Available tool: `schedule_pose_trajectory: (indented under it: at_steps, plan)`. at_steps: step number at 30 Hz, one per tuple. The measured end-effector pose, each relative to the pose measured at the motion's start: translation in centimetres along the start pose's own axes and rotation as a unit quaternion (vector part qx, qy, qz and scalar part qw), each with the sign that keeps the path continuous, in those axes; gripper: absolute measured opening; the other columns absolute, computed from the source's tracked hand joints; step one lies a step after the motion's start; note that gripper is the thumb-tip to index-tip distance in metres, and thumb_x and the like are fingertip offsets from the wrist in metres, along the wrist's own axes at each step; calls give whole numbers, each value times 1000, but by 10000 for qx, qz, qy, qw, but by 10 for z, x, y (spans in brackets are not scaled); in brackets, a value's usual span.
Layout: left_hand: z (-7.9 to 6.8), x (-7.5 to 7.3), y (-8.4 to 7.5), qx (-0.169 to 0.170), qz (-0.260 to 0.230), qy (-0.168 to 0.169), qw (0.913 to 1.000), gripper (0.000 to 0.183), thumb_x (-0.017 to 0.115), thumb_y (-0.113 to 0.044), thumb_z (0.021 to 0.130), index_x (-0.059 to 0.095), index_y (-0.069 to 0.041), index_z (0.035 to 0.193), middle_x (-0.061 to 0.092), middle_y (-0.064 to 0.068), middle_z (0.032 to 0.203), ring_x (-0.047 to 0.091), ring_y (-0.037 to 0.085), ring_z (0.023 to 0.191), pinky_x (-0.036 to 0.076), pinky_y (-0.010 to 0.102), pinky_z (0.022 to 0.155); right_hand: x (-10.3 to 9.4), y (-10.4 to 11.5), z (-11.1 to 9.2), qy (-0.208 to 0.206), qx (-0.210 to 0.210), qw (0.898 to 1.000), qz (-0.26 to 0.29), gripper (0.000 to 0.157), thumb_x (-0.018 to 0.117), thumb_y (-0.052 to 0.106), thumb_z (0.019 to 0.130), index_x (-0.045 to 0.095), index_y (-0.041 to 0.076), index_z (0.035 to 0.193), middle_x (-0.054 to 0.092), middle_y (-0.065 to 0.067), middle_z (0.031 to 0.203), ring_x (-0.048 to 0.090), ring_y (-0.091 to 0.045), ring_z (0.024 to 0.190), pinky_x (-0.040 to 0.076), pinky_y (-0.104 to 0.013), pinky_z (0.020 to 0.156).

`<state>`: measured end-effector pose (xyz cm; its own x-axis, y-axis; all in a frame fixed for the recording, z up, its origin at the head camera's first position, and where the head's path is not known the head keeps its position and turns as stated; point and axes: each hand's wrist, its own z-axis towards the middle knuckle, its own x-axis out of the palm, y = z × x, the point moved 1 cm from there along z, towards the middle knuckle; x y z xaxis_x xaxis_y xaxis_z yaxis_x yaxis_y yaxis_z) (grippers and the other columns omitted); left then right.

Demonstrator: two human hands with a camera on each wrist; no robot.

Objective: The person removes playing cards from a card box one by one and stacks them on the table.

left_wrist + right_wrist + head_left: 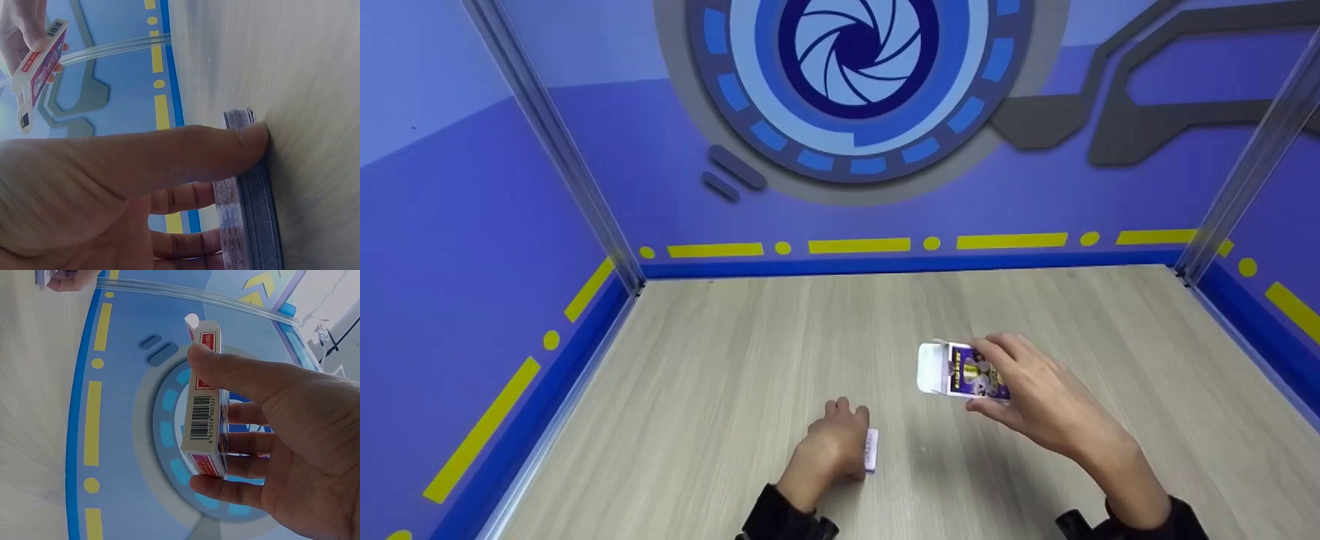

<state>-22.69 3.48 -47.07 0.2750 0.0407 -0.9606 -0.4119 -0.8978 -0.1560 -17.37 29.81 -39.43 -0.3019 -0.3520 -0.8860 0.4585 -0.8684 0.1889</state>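
Note:
A small printed card box (976,373) with a white end flap folded out to the left is gripped in my right hand (1046,394), above the tabletop. In the right wrist view, thumb and fingers span the card box (203,399), its barcode side facing the camera. My left hand (832,442) is low at the table, holding a deck of cards (871,450) by its edges. Seen from the left wrist, the thumb crosses one side of the deck (259,214) and the fingers lie along the other. In the head view, the hand hides much of the deck.
The wood-grain table (720,360) is bounded by blue-purple printed panels at the back (607,150) and at both sides. Metal corner posts (562,142) stand where the panels meet. Both wrists wear black bands (784,514).

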Motion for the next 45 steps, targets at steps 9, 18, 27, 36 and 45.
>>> schedule_pose_trajectory:
  at_steps: [9,18,27,36,45]
  plan:
    - [-1,-7,7,107,-624,148,9979,75,98,-20,65,59,-1,126,50,14,111,48,27,101,55,40,81,1,0,0,24,8,10000,9,72,92,31,78,59,8,138,61,-9,126,60,-23,106,55,-43,80]
    - [-13,-44,-1,923,-2274,-2443,9381,31,77,-18,94,67,-5,120,66,9,116,65,24,107,57,38,88,5,1,1,-49,-75,10000,-28,72,94,30,76,60,7,136,62,-9,124,59,-23,106,54,-44,81]
    - [-20,-48,-40,2039,-4599,-3150,8048,14,67,1,97,56,-6,101,61,1,94,62,11,84,57,27,72,14,10,4,-89,-181,9997,-112,74,95,31,74,60,9,136,61,-6,127,58,-22,108,54,-42,83]
    - [-7,-37,-36,1583,-5275,-2239,8041,17,65,0,97,52,-5,106,58,4,102,59,13,93,56,25,77,20,20,7,-180,-602,9979,-133,77,97,32,70,61,9,135,61,-7,125,58,-22,108,56,-43,85]
    - [-6,-36,-31,1678,-5415,-1875,8021,23,71,-3,96,50,-4,107,56,6,102,57,14,93,55,26,79,21,22,6,-156,-712,9973,-99,78,97,30,70,60,8,135,60,-7,125,58,-22,109,56,-43,86]
